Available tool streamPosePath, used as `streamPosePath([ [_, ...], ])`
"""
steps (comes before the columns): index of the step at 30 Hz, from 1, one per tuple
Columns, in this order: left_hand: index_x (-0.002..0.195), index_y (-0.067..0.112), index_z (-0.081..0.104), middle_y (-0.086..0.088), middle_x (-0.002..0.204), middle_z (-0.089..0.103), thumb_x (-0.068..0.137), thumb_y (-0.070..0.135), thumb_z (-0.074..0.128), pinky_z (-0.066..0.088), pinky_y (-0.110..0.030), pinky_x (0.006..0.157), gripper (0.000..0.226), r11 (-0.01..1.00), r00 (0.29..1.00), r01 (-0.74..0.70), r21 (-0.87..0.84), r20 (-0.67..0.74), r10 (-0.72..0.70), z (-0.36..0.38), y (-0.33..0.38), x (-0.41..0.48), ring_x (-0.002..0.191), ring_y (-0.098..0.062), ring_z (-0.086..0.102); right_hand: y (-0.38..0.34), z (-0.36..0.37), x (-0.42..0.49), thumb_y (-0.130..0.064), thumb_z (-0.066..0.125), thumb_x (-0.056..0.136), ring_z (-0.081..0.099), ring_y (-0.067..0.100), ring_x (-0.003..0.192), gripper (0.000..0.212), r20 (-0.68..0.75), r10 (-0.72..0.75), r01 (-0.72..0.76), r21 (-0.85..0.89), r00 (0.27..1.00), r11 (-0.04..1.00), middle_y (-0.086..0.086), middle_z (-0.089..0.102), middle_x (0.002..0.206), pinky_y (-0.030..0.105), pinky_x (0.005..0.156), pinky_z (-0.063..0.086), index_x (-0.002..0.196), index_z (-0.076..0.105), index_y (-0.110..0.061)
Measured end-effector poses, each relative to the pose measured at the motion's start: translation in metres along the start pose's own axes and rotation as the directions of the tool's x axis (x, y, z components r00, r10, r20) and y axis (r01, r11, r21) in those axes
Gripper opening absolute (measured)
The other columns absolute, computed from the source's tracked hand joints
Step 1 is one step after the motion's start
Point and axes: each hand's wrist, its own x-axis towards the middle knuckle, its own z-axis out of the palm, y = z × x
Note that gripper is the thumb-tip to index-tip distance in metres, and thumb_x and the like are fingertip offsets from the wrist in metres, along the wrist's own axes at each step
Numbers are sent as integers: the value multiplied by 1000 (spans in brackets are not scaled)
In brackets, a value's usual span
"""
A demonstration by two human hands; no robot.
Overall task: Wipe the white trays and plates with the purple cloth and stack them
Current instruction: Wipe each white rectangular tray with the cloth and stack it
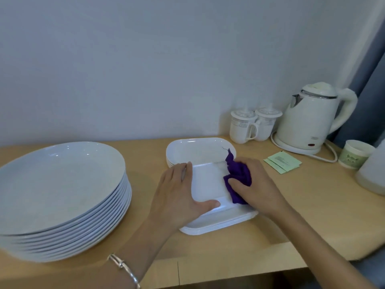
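At centre frame the top tray (208, 180) lay on a low tray stack (218, 224) on the table (291, 215). The left hand (179, 192) lay flat on its left rim, grip apart. The right hand (254, 182) had its grip bunched on the purple cloth (237, 176), which was pressed to the tray's right side. The tray looked light, stiff and slick, best steadied by its rim. The plates (62, 180) at left looked heavy and breakable. Print on the green sachets (281, 161) was unreadable.

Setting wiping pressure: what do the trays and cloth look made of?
Trays: white, glossy highlights, thin stacked rims, probably melamine or plastic, though glazed ceramic is possible. Cloth: purple, matte, fuzzy, crumpling in soft folds, likely microfibre.
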Motion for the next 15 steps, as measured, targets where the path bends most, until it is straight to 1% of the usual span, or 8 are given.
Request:
streamPosePath([
  [2, 151, 17, 11, 7, 150, 20, 60, 88, 44, 11, -20, 111, 120, 1000, 1000, -1, 9, 9, 1, 1, -1, 0, 139, -13, 16, -2, 9, -22, -26, 70, 81, 35, -7, 119, 49, 55, -181, 185, -83, 982, 979, -22, 37, 125, 3, 98, 23, 125, 50, -34],
  [4, 150, 20, 17, 8, 148, 24, 47, 91, 27, 13, -19, 109, 125, 1000, 1000, -2, 24, 0, 2, 2, -3, 0, 136, -12, 20, -2, 10, -21, -26, 72, 80, 29, -8, 123, 53, 139, -264, 279, -107, 955, 954, -24, 35, 126, -1, 100, 15, 127, 50, -33],
  [6, 148, 21, 18, 8, 149, 22, 42, 89, 19, 12, -21, 110, 126, 999, 1000, 18, 41, 13, -19, 2, -4, 0, 137, -13, 18, 1, 6, -7, -25, 74, 79, 35, -5, 121, 50, 134, -216, 222, -32, 967, 974, -28, 38, 122, 5, 102, 22, 120, 49, -39],
  [8, 149, 21, 16, 7, 150, 20, 42, 88, 17, 11, -23, 111, 126, 998, 999, 37, 58, 31, -39, 1, -5, 3, 138, -15, 16, 6, 4, 8, -26, 71, 79, 45, 2, 114, 42, 8, -79, 78, 29, 997, 997, -20, 46, 116, 17, 100, 34, 114, 50, -39],
  [10, 148, 22, 18, 7, 150, 20, 42, 90, 18, 11, -23, 111, 127, 997, 999, 26, 78, 42, -30, 0, -6, 4, 138, -16, 17, 6, 6, 7, -31, 66, 79, 49, 9, 111, 36, -91, 3, -4, -17, 996, 1000, -11, 50, 115, 23, 92, 39, 113, 54, -32],
  [11, 148, 22, 20, 7, 150, 21, 42, 92, 19, 11, -24, 111, 127, 996, 999, 13, 90, 47, -17, -1, -6, 5, 137, -15, 16, 4, 7, 0, -31, 64, 80, 47, 9, 112, 37, -81, -32, 26, -70, 996, 997, -11, 49, 117, 21, 92, 37, 115, 54, -30],
  [13, 149, 22, 20, 7, 150, 21, 39, 100, 20, 10, -24, 111, 135, 996, 997, -10, 93, 77, 3, -5, -6, 5, 135, -14, 15, -4, 12, -16, -28, 66, 82, 38, 4, 116, 42, 20, -157, 158, -148, 987, 976, -15, 42, 121, 13, 95, 29, 122, 54, -27],
  [15, 149, 22, 21, 7, 150, 22, 40, 101, 4, 11, -25, 111, 136, 995, 995, -30, 96, 100, 20, -7, -6, 4, 135, -13, 14, -11, 14, -23, -27, 67, 81, 34, 2, 117, 44, 90, -245, 258, -184, 965, 948, -18, 40, 121, 3, 94, 22, 124, 55, -25],
])
